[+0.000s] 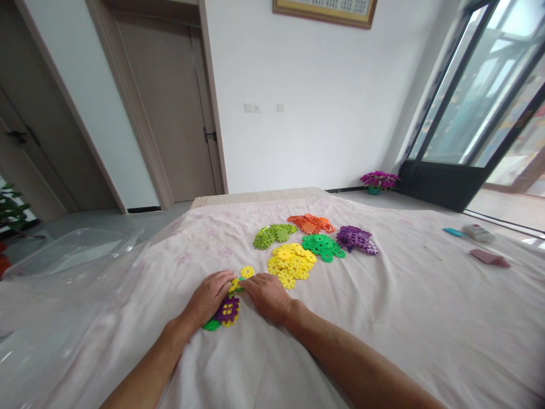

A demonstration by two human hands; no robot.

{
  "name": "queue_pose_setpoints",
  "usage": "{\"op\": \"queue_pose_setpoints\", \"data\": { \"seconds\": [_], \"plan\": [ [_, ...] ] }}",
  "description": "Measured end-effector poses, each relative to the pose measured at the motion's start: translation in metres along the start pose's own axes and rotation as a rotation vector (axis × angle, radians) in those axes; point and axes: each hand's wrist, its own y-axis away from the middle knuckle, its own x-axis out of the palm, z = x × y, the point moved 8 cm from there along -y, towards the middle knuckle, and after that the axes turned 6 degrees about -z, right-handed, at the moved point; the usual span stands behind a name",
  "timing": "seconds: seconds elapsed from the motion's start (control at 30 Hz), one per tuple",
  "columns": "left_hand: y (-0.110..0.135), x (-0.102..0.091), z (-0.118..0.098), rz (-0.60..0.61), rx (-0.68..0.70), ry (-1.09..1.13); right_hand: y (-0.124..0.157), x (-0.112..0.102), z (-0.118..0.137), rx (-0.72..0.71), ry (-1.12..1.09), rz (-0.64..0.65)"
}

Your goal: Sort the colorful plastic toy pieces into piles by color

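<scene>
On a pale pink bedsheet lie sorted heaps of plastic snowflake discs: yellow, dark green, light green, orange and purple. My left hand rests palm down, fingers curled over a small joined cluster of purple, yellow and green discs. My right hand lies beside it, fingertips pinching at the same cluster. A single yellow disc sits just beyond the fingers.
A clear plastic box stands at the bed's left edge. Small items, a teal one, a white one and a dark red one, lie far right. Doors are at the back left, a glass door at right, a flower pot on the floor.
</scene>
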Motion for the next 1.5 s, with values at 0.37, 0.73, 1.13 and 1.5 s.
{"op": "queue_pose_setpoints", "data": {
  "seconds": [0.37,0.73,1.13,1.5],
  "plan": [
    [0.000,-0.002,-0.004,-0.008,-0.012,0.023,0.008,-0.024,-0.046,0.254,-0.131,-0.301],
    [0.000,-0.001,-0.001,0.003,-0.026,-0.010,0.029,-0.060,-0.110,0.502,0.096,-0.506],
    [0.000,-0.001,-0.002,-0.006,-0.008,-0.019,0.007,-0.021,-0.037,0.113,-0.121,-0.159],
    [0.000,0.000,-0.003,-0.005,-0.008,-0.039,0.004,0.011,-0.029,0.059,0.016,0.077]
  ]
}}
